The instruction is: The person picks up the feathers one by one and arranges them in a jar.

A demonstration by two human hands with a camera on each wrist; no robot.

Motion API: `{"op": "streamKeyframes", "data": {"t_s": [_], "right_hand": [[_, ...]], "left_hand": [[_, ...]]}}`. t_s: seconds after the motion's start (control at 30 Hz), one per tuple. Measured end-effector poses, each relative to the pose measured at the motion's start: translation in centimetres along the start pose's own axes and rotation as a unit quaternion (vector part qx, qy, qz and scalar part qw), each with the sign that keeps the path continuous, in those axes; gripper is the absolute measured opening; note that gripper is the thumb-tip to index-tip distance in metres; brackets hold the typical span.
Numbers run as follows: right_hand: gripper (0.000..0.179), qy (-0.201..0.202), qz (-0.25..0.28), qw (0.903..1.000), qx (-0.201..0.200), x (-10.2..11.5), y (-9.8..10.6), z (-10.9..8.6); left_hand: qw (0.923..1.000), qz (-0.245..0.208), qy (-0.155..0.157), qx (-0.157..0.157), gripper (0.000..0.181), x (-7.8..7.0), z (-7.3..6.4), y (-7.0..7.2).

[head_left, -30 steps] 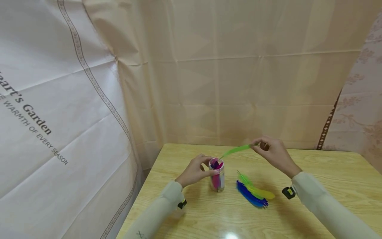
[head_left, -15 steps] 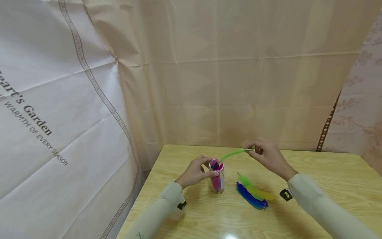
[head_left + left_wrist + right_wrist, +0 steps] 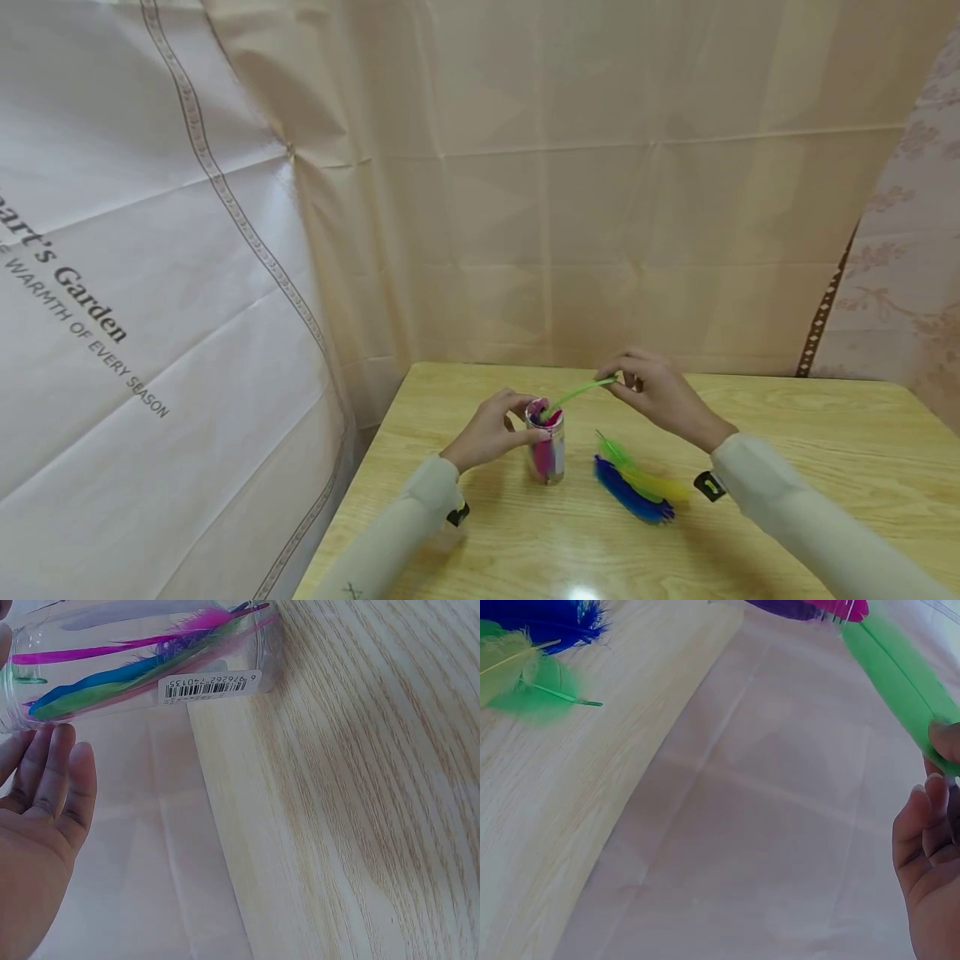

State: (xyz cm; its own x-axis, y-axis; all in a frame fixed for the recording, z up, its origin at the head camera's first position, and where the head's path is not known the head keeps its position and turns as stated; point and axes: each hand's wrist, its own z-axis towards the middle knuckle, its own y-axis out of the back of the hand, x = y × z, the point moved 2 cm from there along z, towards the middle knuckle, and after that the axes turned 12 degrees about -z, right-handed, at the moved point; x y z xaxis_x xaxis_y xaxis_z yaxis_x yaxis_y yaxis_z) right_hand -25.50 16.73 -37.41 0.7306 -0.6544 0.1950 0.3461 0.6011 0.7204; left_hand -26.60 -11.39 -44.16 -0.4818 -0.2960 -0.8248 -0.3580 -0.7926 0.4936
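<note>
A clear jar (image 3: 557, 467) stands upright on the table with feathers inside, among them magenta, blue and green ones (image 3: 97, 701). My left hand (image 3: 491, 432) grips the jar near its rim, thumb in front and fingers behind. With thumb and fingertips my right hand (image 3: 663, 400) pinches one end of a green feather (image 3: 577, 392). The feather's other end dips into the jar's mouth, as the right wrist view also shows the green feather (image 3: 896, 675) by the magenta tips. To the right of the jar lie a blue feather (image 3: 630, 492), a yellow feather (image 3: 663, 487) and a green feather (image 3: 617, 450).
The wooden table (image 3: 810, 442) carries all of this. A beige cloth (image 3: 600, 208) hangs behind its far edge, and a pale printed cloth (image 3: 112, 375) hangs at the left. A barcode label (image 3: 210, 688) is stuck on the jar.
My right hand has moved left and slightly down, bringing the green feather's lower end into the jar's mouth. The left hand and the jar have stayed in place.
</note>
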Motion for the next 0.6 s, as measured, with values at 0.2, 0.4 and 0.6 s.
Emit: {"op": "streamKeyframes", "data": {"t_s": [0.2,0.4,0.6], "right_hand": [[0.029,0.032,0.005,0.9995,-0.002,0.6,-0.6,0.4],[0.026,0.081,-0.015,0.9966,-0.003,1.2,-1.5,0.9],[0.024,0.101,-0.021,0.9946,0.017,1.7,-2.5,1.2]], "left_hand": [[1.0,-0.002,-0.001,-0.002,0.051,0.1,-0.1,0.0],[1.0,0.006,0.006,-0.002,0.052,0.2,0.0,0.0],[0.9999,0.013,0.008,-0.001,0.054,0.2,0.1,0.0]]}}
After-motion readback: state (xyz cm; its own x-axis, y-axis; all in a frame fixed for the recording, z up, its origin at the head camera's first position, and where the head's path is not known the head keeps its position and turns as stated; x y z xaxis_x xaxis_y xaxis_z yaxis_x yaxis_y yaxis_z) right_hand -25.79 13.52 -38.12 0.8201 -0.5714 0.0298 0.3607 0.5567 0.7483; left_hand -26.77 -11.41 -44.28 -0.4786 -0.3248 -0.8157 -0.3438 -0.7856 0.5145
